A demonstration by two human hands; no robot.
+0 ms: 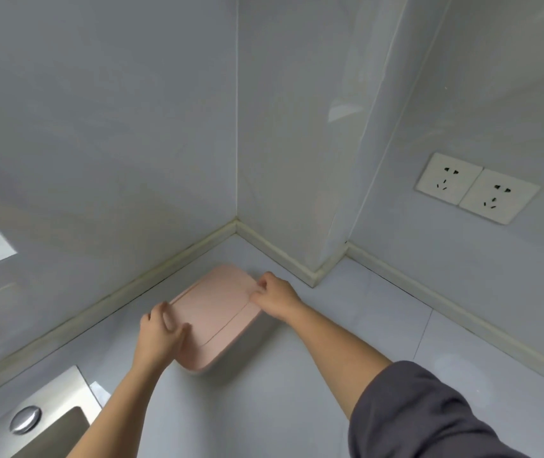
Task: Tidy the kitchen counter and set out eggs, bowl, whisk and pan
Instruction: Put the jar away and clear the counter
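Plainly gripped at opposite edges by left hand (161, 335) and right hand (277, 297), the pink board (217, 312) could strike the wall corner (236, 224) if shoved.

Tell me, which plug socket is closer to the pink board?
The socket on the left of the pair, the one nearer the wall corner. Its twin touches its right side, farther from the pink board.

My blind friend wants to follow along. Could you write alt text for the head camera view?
A left hand and a right hand grip a pink board by opposite edges, in the corner of a grey counter. A steel sink shows at lower left; two sockets sit on the right wall.
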